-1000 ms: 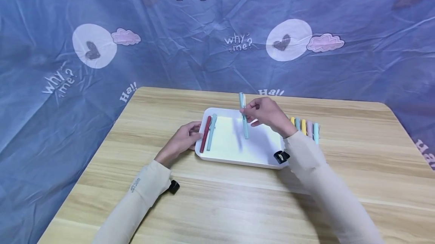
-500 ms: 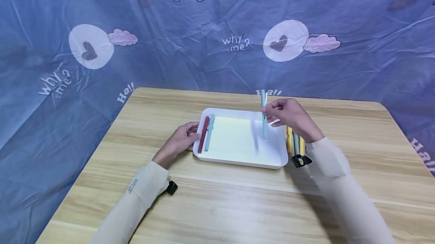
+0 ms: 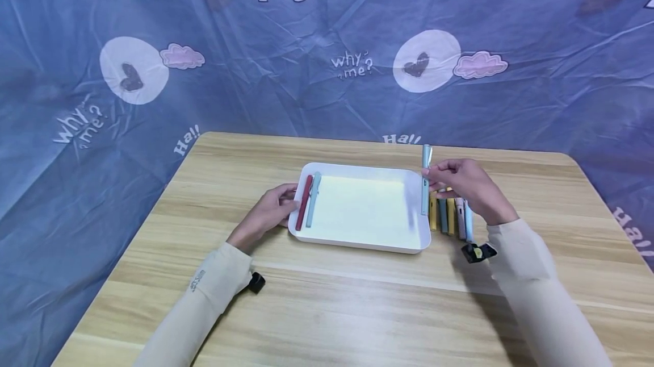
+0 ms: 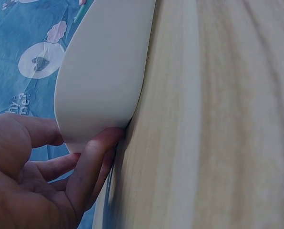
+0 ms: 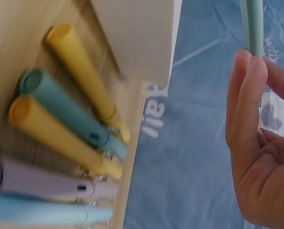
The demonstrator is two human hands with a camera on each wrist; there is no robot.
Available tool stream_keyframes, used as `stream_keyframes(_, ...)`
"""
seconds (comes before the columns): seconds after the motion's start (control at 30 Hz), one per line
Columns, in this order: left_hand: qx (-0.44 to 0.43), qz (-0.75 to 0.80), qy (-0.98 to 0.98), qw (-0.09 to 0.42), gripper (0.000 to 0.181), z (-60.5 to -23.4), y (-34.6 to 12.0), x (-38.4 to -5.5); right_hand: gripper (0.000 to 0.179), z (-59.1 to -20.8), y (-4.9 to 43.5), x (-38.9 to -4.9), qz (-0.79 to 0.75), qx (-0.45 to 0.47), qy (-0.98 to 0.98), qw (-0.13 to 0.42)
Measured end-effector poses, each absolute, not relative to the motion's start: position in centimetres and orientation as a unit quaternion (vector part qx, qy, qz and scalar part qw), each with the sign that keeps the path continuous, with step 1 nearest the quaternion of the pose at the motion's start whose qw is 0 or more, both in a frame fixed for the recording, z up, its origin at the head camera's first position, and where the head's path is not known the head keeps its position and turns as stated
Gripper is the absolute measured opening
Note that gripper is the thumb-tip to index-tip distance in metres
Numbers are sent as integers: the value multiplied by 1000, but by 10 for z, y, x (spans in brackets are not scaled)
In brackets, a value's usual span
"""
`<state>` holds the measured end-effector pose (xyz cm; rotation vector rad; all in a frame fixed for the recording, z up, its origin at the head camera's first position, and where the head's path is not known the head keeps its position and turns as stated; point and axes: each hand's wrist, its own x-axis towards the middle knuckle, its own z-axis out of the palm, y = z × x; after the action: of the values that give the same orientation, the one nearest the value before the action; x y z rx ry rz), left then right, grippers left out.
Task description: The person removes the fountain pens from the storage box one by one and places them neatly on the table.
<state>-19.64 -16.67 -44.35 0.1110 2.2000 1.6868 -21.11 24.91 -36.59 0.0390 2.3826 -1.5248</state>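
My left hand (image 3: 271,208) grips the left end of a shallow white tray (image 3: 363,208), its thumb at the rim and fingers against the outer wall in the left wrist view. Inside the tray, a dark red pen (image 3: 304,202) and a light blue pen (image 3: 313,201) lie side by side along that end. Between thumb and fingertips, my right hand (image 3: 469,185) pinches another light blue pen (image 3: 425,188), upright with its clip end up, at the tray's right edge. In the right wrist view only the lower part of this pen (image 5: 253,26) shows above the fingers.
Right of the tray, several pens lie in a row on the wooden table (image 3: 327,310): a yellow pen (image 5: 80,67), a teal pen (image 5: 65,107), another yellow pen (image 5: 61,136), a lilac pen (image 5: 42,181) and a light blue pen (image 5: 46,208). A blue printed cloth (image 3: 286,88) hangs behind.
My right hand has carried the upright light blue pen rightwards, from over the tray's middle to its right edge, uncovering the row of pens. The left hand keeps its hold on the tray.
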Motion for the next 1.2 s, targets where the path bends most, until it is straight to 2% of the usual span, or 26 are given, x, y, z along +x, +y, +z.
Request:
stream_keyframes(0.43, 41, 588, 786, 185, 53, -447, -167, -199, 60, -373, 282, -202, -529, 31, 836, 142)
stream_keyframes(1.2, 29, 581, 791, 189, 53, -444, -165, -199, 64, -391, 345, -190, -462, 59, 864, 192)
